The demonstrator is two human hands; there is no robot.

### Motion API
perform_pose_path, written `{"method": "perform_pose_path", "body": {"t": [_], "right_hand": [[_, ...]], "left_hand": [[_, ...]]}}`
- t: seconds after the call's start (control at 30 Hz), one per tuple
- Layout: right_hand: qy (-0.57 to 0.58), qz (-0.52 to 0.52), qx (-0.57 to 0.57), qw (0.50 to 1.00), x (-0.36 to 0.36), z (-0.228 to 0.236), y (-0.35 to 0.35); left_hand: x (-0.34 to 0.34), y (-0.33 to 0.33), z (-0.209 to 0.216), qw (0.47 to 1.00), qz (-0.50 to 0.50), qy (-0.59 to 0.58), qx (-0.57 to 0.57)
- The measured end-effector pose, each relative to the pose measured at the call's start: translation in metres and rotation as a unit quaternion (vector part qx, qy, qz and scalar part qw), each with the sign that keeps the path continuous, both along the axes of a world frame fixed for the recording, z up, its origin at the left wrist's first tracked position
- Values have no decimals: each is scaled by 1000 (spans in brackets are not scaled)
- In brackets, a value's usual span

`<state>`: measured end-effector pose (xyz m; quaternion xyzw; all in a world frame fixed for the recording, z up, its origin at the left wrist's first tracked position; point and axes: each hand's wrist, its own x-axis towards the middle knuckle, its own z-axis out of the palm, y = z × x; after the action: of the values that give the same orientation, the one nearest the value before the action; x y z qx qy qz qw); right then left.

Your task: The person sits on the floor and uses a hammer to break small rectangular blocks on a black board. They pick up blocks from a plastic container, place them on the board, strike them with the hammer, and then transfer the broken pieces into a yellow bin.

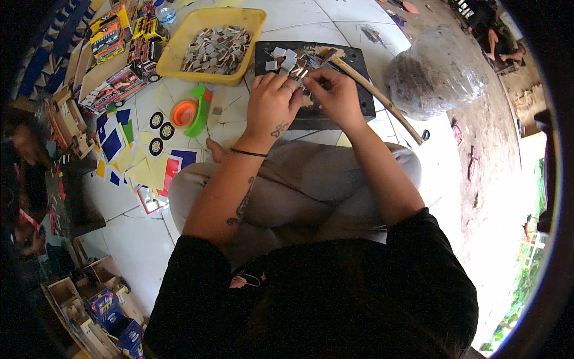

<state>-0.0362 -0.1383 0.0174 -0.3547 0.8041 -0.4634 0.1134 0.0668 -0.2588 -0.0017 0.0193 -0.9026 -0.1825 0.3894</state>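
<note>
My two hands meet over a black block [360, 99] that lies in front of my crossed legs. My left hand [272, 103] is closed, its fingers bent over small pieces at the block's near left. Opposite it, my right hand [339, 99] pinches with thumb and forefinger close to the left fingertips. What either hand holds is too small and covered to make out. Small grey and brown square pieces [289, 62] lie loose on the block beyond my left fingers. A hammer [382, 99] rests slantwise across the block's right side, its wooden handle reaching past the edge.
A yellow tray [256, 30] of similar squares stands behind my left hand. Leftward lie a green tape dispenser [200, 110], wheel stickers [156, 120], coloured sheets [112, 143] and wooden toy trucks [113, 78]. A full plastic bag [436, 72] sits at right. Another person [502, 45] is at far right.
</note>
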Motion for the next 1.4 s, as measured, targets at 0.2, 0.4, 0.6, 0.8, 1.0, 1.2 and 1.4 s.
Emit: {"method": "perform_pose_path", "body": {"t": [0.2, 0.4, 0.6, 0.8, 1.0, 1.2, 1.4], "right_hand": [[-138, 66, -224, 963, -18, -6, 13], [-133, 108, -234, 957, -15, -1, 13], [-164, 117, -221, 954, -10, 9, 18], [-157, 84, -193, 965, -8, 12, 19], [-165, 101, -169, 966, -11, 14, 21], [-222, 114, -178, 952, -11, 16, 22], [-254, 151, -188, 937, -13, 19, 24]], "left_hand": [[-7, 1, -1, 828, -205, -93, 514], [-5, -1, -3, 755, -294, -131, 572], [-6, 4, -6, 756, -290, -138, 570], [-5, 7, -5, 810, -250, -129, 514], [-4, 10, 0, 781, -254, -113, 559], [-2, 7, 3, 800, -252, -129, 528], [3, 5, 9, 790, -284, -151, 522]]}}
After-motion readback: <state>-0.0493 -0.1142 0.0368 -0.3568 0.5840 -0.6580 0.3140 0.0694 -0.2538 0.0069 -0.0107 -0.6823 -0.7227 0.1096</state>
